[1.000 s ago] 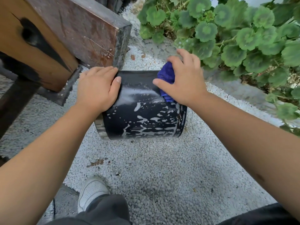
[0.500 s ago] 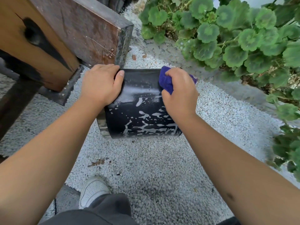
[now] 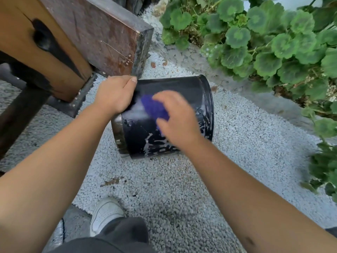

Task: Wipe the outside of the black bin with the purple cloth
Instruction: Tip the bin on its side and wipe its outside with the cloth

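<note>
The black bin (image 3: 182, 88) lies on its side on white gravel, its wall streaked with white suds low down. My left hand (image 3: 114, 94) grips the bin's upper left end, near its metal rim, and steadies it. My right hand (image 3: 177, 117), blurred by motion, presses the purple cloth (image 3: 153, 106) against the middle of the bin's wall. Most of the cloth is hidden under my fingers.
A large wooden block (image 3: 78, 35) on a dark stand stands just left of the bin, nearly touching it. Green leafy plants (image 3: 264, 39) fill the upper right behind a concrete kerb. My white shoe (image 3: 104, 214) is on the gravel (image 3: 246, 147) below.
My right hand has slid the cloth from the bin's upper right end down and left to the middle of its wall. The left hand has kept its hold.
</note>
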`<state>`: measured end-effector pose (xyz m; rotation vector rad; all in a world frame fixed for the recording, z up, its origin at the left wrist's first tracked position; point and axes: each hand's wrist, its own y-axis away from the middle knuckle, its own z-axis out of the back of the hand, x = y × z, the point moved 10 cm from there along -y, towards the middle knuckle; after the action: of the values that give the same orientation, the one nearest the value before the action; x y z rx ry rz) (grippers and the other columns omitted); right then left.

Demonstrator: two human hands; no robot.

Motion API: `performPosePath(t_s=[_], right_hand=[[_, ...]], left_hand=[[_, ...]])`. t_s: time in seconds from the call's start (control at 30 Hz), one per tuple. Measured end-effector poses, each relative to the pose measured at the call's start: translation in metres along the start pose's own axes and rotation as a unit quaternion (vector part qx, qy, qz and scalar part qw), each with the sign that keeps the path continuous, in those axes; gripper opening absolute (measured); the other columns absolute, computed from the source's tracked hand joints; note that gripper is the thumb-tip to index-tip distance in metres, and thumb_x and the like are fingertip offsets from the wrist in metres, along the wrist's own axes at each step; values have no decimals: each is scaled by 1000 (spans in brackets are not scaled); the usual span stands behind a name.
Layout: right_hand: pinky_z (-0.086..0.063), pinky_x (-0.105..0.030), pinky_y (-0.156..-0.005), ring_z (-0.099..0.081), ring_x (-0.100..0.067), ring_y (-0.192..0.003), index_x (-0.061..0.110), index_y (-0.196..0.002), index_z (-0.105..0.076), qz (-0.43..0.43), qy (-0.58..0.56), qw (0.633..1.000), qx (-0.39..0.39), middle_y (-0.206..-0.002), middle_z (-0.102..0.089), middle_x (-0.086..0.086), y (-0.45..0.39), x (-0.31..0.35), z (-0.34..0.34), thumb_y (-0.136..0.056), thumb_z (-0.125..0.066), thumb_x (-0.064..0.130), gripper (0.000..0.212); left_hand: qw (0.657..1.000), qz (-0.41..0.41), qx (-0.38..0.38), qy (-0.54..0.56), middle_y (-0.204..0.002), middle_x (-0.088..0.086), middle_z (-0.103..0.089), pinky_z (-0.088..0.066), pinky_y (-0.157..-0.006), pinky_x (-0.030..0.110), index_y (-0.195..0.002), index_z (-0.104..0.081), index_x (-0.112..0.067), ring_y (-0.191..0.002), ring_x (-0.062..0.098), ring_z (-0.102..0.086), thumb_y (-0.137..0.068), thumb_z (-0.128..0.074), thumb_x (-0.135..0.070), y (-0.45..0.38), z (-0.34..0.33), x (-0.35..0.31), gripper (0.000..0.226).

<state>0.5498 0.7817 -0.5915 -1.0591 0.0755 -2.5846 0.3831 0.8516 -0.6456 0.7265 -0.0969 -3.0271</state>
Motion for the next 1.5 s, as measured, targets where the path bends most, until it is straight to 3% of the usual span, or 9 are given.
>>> performPosePath(t_s=[0.07,0.17,0.3,0.53,0.7,1.0,1.23,1.4,1.5], right_hand=[[-48,-21,-92,-52,7,-97,35,-114,-53,-111,-21,990,-79,-112,-52,22,-10,-34,33,-67,-70,3,59],[-38,-6,-81,-49,-1,-95,24,-120,-49,-118,21,987,-106,-117,-49,8,-13,-59,52,-70,-68,6,57],[-39,-31,-90,-51,-27,-109,13,-121,-52,-18,111,993,-17,-119,-57,-6,-17,-58,28,-72,-62,7,50],[-39,-31,-85,-52,-30,-109,12,-124,-52,-36,107,994,14,-121,-57,-11,-29,-72,12,-75,-61,5,51],[-45,-37,-78,-54,-32,-106,21,-118,-51,-71,159,984,45,-119,-56,-5,-39,-64,-6,-73,-56,21,46],[-46,-38,-87,-57,-28,-102,19,-116,-59,57,75,990,105,-109,-65,-3,-25,39,-92,-78,-67,42,45],[-49,-44,-79,-58,-33,-96,18,-99,-60,124,110,971,170,-112,-63,-1,-28,45,-98,-71,-69,28,31],[-46,-41,-83,-56,-25,-104,22,-97,-61,233,146,938,212,-102,-64,5,8,53,-99,-68,-61,32,31],[-47,-41,-91,-58,-28,-112,19,-102,-66,176,159,963,131,-112,-67,0,16,21,-68,-65,-67,26,38]], left_hand=[[999,24,29,-6,-125,22,-62,-41,-90,40,-114,-67,-16,-116,42,-53,-97,-24,-45,-3,-4,4,55],[997,30,63,-18,-131,19,-60,-39,-95,41,-119,-65,-18,-120,40,-51,-100,-24,-47,-3,-10,6,54],[994,46,100,4,-144,12,-51,-33,-108,43,-136,-55,-23,-132,36,-44,-101,-26,-52,1,-24,16,55],[967,99,41,232,-154,3,-37,-15,-109,21,-146,-42,-18,-143,20,-30,-103,-30,-45,27,-33,43,52],[988,-26,15,150,-163,-5,4,0,-119,31,-156,-6,-18,-148,6,10,-96,-16,-63,106,-42,31,76],[945,-12,37,326,-163,-3,10,-10,-122,45,-146,28,-20,-150,9,2,-84,-32,-79,113,-54,50,104],[875,89,4,476,-164,1,-10,-12,-120,25,-155,-5,-15,-148,4,-10,-80,-39,-82,125,-48,68,106],[925,71,11,374,-158,-6,-24,-8,-123,40,-151,-31,-17,-149,7,-8,-80,-21,-86,103,-28,57,99],[983,27,48,173,-161,-8,-18,-2,-121,47,-152,-27,-25,-149,9,-2,-85,-7,-80,97,-25,46,89]])
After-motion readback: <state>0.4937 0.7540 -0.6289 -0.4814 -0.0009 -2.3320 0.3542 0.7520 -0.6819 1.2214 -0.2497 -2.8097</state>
